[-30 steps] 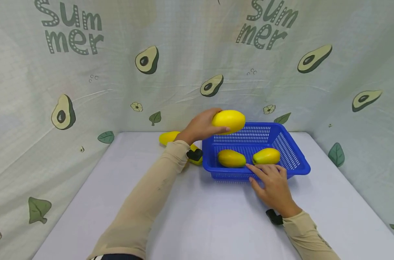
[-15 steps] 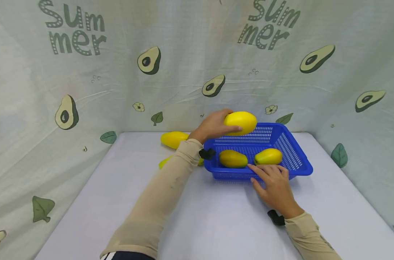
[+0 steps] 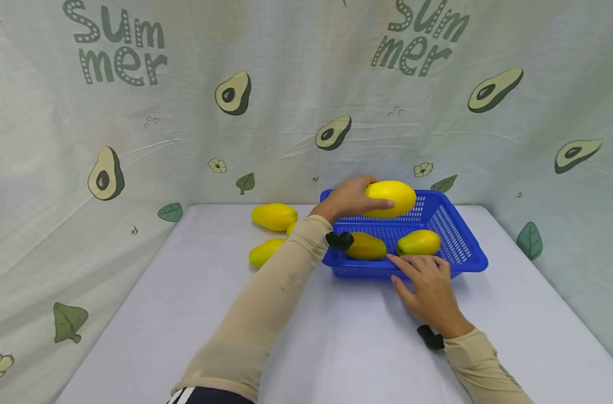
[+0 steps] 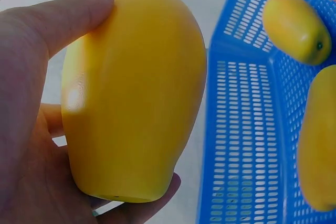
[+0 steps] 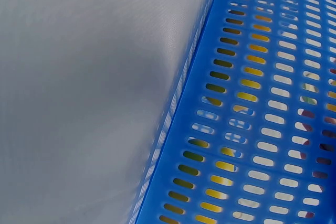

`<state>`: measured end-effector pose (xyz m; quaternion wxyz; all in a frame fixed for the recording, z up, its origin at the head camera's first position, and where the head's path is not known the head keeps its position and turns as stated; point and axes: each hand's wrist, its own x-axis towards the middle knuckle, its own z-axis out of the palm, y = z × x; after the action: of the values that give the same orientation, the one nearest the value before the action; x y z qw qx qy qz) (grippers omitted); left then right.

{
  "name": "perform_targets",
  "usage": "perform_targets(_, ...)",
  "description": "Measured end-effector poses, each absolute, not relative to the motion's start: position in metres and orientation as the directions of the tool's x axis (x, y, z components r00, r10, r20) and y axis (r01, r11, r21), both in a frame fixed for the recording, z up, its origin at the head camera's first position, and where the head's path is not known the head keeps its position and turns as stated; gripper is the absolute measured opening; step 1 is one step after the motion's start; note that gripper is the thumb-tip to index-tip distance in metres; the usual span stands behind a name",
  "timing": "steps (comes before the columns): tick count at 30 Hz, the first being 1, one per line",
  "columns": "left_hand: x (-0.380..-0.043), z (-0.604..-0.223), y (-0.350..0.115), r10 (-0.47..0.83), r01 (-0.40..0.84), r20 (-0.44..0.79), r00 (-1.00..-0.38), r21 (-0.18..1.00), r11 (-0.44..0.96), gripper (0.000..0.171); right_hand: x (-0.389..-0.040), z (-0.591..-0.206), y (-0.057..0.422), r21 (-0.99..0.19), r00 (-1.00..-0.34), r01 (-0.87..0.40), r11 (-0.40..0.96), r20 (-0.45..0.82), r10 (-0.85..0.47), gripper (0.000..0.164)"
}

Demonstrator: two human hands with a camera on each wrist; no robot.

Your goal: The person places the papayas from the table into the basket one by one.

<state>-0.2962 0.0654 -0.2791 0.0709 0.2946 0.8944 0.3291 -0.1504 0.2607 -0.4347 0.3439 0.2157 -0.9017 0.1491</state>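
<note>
- A smooth, oval yellow mango (image 3: pixel 391 198) is gripped by the left hand (image 3: pixel 349 197) above the perforated blue plastic basket (image 3: pixel 465 247).
- The basket's 6 o'clock rim is pressed by the flat-fingered right hand (image 3: pixel 428 289).

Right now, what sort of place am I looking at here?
Probably a staged tabletop booth, not a real kitchen: printed avocado cloth walls in a white table on three sides, and the only props are a blue basket and yellow mangoes.
</note>
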Motion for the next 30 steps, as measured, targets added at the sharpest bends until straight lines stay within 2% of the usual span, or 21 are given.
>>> perform_targets(8, -0.296, -0.288, 0.073, 0.579, 0.439, 0.041, -0.814, 0.697, 0.567, 0.077, -0.152, -0.435, 0.261, -0.117, -0.671, -0.493, 0.862, 0.682, -0.291, 0.045)
perform_targets(30, -0.289, -0.289, 0.103, 0.546, 0.435, 0.059, -0.836, 0.677, 0.593, 0.077, -0.153, -0.436, 0.263, -0.119, -0.645, -0.514, 0.849, 0.707, -0.291, 0.047)
